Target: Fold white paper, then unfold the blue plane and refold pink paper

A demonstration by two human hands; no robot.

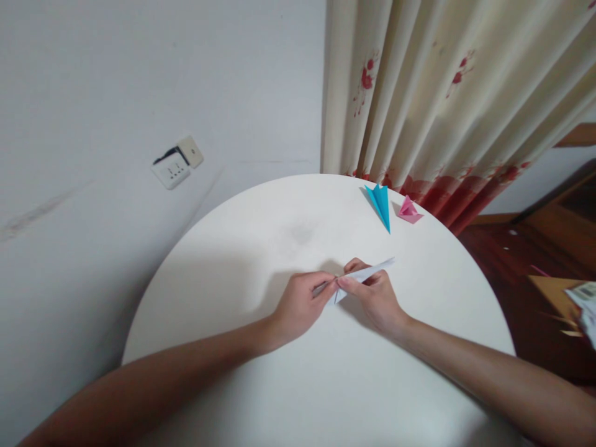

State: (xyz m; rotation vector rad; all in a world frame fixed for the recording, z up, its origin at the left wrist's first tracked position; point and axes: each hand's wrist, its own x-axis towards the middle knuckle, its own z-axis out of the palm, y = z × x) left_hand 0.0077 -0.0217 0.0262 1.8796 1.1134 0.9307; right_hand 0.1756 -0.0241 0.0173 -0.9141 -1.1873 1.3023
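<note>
A piece of folded white paper is held between my two hands, over the middle of the table. My left hand is closed, its thumb and forefinger pinching the paper's left part. My right hand grips the paper too, thumb on the near face and fingers curled behind it. A narrow pointed end sticks out to the upper right, past the right hand. Below the fingertips a small folded corner hangs down. The hands cover much of the paper, so its full shape is hidden.
On the round white table a blue paper plane and a pink folded paper figure lie near the far right edge. Behind stand a white wall with a socket and a floral curtain. A cardboard box is on the right.
</note>
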